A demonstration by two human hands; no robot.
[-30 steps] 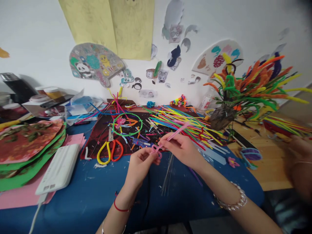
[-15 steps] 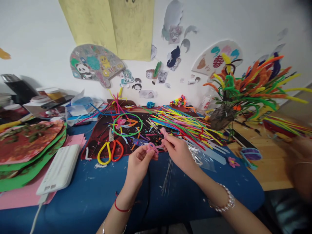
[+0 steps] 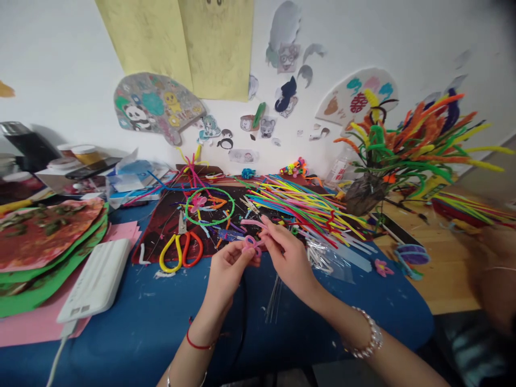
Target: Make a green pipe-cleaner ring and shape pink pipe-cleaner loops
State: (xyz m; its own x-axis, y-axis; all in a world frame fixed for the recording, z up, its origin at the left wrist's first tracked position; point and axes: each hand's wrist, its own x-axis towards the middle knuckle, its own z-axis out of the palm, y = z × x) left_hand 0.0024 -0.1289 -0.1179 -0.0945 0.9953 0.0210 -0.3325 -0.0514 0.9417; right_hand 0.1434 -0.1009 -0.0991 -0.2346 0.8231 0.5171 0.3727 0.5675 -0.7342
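As the left hand (image 3: 226,269) pinches the pink loop (image 3: 250,245), the right hand (image 3: 285,253) grips its newly bent tail (image 3: 250,222).

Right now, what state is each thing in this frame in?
pink pipe cleaner, bent into loops, pinched between left hand and right hand
scissors, shut, lying flat
green ring, closed hoop, lying flat
loose pipe cleaners, straight, heaped
vase, upright, full of stems
white box, flat, cable plugged in

home craft corner | pipe cleaners (image 3: 306,201) heaped (many colours) | paper cutouts (image 3: 159,105) on wall | scissors (image 3: 181,250)
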